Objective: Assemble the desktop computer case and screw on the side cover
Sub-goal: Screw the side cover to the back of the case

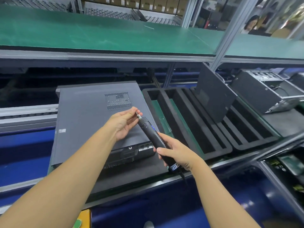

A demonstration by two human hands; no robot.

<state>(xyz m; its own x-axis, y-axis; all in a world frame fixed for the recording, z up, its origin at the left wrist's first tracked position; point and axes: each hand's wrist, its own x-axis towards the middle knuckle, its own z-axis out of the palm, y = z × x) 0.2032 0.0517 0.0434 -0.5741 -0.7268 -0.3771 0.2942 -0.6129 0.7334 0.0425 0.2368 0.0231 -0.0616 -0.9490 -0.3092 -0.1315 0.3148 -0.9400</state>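
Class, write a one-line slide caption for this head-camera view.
Right hand grips an electric screwdriver while the left hand pinches its bit above the computer case lying flat.

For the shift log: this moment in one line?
right hand: holds screwdriver | left hand: pinches bit | case: flat, side cover on top

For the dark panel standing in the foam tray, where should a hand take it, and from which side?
Grip the panel by its free top edge, coming from above: it stands tilted with its bottom edge down in a slot of the foam tray, so only the upper part is exposed.
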